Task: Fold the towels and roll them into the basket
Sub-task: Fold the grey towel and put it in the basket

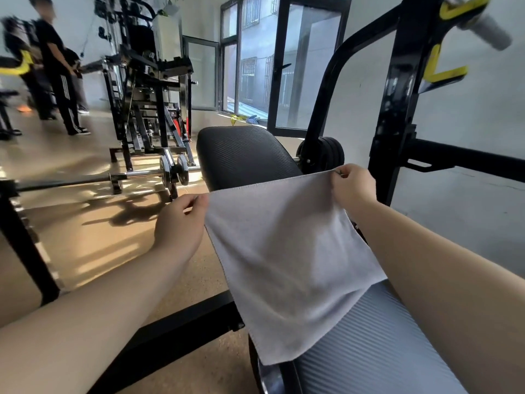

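Pale grey towel [287,251] held spread above black bench [247,157], lower edge hanging over near seat pad [369,351]. Top left corner pinched by left hand [181,220], top right corner by right hand [352,186], fingers curled on cloth. Barbell [85,180] on floor [99,237] beyond.

Gym, padded bench [244,155], barbell [113,177] on floor, black weight machine [147,89]
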A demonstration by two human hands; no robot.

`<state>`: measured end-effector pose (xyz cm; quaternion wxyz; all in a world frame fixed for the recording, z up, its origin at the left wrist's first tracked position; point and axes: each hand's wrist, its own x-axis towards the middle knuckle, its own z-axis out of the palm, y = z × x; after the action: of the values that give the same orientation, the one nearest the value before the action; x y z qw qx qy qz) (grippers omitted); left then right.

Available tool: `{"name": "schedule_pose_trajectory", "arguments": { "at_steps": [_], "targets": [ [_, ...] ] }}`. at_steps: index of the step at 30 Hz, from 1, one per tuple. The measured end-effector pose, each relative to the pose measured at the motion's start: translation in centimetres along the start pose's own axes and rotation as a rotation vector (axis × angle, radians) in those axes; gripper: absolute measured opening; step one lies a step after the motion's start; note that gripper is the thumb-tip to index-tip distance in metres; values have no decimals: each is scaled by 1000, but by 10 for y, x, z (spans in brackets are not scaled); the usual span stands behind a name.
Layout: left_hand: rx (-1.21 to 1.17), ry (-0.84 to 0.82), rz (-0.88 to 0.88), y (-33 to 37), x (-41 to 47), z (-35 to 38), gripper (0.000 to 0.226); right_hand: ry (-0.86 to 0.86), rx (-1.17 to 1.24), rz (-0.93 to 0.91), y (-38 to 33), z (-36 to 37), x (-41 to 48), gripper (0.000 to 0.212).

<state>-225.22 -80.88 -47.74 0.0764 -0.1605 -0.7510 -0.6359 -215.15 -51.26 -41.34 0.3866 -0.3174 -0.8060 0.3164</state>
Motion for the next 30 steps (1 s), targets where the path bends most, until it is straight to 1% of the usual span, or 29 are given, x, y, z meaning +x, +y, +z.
{"name": "schedule_pose_trajectory", "arguments": {
  "at_steps": [3, 5, 8, 11, 12, 15, 18, 20, 26, 30],
  "targets": [
    [-17, -10, -85, -5, 8, 0, 37, -85, -13, 25, 2, 16, 12, 16],
    [-62, -39, -167, -11, 11, 1, 34, -152, -7, 75, 5, 26, 19, 17],
    [-186, -119, -293, -15, 11, 1, 24, -245, 67, 159, 10, 36, 23, 12],
    [-259, -166, -352, -16, 12, -2, 21, -235, 181, 206, 16, 40, 20, 10],
    [-276, -182, -355, -16, 12, -4, 22, -230, 211, 202, 17, 38, 18, 12],
    [-305, -222, -352, -17, 10, -6, 24, -237, 273, 163, 22, 33, 9, 26],
    [-279, -245, -323, -18, 7, -5, 26, -251, 200, 114, 26, 29, 2, 33],
    [-272, -243, -297, -18, 5, -2, 26, -243, 210, 111, 27, 29, 0, 29],
    [-259, -180, -230, -11, 1, 4, 24, -244, 256, 87, 18, 26, 3, 8],
    [-254, -128, -169, -10, 0, 5, 17, -262, 207, 46, 16, 23, 5, 10]
  ]
}}
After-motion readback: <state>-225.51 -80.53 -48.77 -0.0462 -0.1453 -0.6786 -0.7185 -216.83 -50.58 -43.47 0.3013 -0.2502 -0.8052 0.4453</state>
